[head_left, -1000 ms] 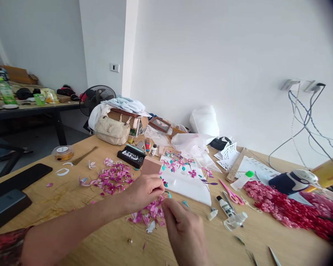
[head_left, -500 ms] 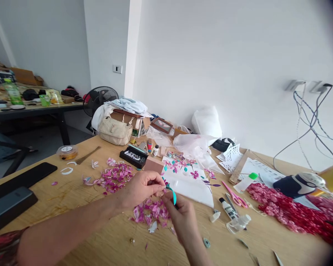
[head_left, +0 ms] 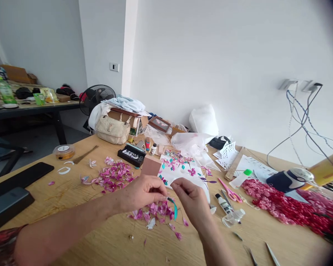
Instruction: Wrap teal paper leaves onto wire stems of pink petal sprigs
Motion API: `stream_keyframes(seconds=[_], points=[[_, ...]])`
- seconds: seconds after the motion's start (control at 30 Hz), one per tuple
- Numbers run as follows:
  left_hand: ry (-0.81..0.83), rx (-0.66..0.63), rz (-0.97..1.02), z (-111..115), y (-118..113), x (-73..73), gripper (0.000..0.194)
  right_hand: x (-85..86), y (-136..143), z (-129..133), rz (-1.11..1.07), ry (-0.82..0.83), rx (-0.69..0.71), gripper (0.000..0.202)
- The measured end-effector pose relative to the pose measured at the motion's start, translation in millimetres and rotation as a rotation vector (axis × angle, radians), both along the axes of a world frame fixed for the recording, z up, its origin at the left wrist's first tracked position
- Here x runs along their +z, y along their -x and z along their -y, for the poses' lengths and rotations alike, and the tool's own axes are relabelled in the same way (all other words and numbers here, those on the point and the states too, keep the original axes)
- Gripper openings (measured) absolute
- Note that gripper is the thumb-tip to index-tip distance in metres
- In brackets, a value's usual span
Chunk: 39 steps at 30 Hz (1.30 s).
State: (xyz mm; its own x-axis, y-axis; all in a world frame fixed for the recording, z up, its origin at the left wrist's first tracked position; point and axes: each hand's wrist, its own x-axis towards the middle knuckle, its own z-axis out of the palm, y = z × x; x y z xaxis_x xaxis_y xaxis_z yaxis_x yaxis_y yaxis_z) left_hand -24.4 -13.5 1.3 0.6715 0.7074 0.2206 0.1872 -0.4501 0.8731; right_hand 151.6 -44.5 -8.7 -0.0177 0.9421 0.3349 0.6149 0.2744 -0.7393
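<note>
Strip (head_left: 175, 212), thin, bent and blue-green, hangs from the fingertips of the left hand (head_left: 150, 190) in the head view. The left grip is pinched on its top end. The right hand (head_left: 192, 201) is close by, with a small gap between the two hands. Its thumb and finger are pressed together too, so that grip is closed, but I can't tell if something very thin is between them.

Both hands are up over the middle of the table (head_left: 100, 240). Under them is a heap of pink petals (head_left: 152, 212), and a loose petal (head_left: 178, 235) lies a bit nearer the front edge. Another pink heap (head_left: 115, 177) lies over toward the left edge. Behind the hands, toward the back edge, are a white sheet with flowers (head_left: 187, 177), a brown card (head_left: 151, 165) and a black box (head_left: 131, 159). A tan bag (head_left: 113, 130) sits near the back left corner. A round clear tub (head_left: 63, 152) is by the left edge. To the right are pink scissors (head_left: 231, 193) and a clear bottle (head_left: 233, 218). A red and pink pile (head_left: 277, 205) is toward the right edge.
</note>
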Motion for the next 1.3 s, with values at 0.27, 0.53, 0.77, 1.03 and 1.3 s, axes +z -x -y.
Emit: stream_keyframes(seconds=[0.27,0.53,0.77,1.03,1.3], points=[[0.104,0.253,0.109,-11.6,-2.2,-7.4,0.007,-49.1,33.1,10.0,-0.165,0.060,0.061,0.029],[-0.316,0.074,-0.136,-5.7,-3.2,-9.3,0.017,-2.5,24.3,27.6,0.404,-0.098,-0.028,0.026],[0.291,0.084,0.280,-1.4,-3.0,-6.6,0.005,-9.0,5.3,-8.1,-0.107,0.083,0.099,0.022],[0.579,0.077,0.474,-5.9,-3.3,-17.2,0.020,-26.4,21.2,-9.5,-0.079,-0.028,0.083,0.030],[0.351,0.243,0.430,-12.0,-4.5,-14.7,0.010,-21.7,16.6,-8.2,0.027,-0.105,-0.128,0.037]])
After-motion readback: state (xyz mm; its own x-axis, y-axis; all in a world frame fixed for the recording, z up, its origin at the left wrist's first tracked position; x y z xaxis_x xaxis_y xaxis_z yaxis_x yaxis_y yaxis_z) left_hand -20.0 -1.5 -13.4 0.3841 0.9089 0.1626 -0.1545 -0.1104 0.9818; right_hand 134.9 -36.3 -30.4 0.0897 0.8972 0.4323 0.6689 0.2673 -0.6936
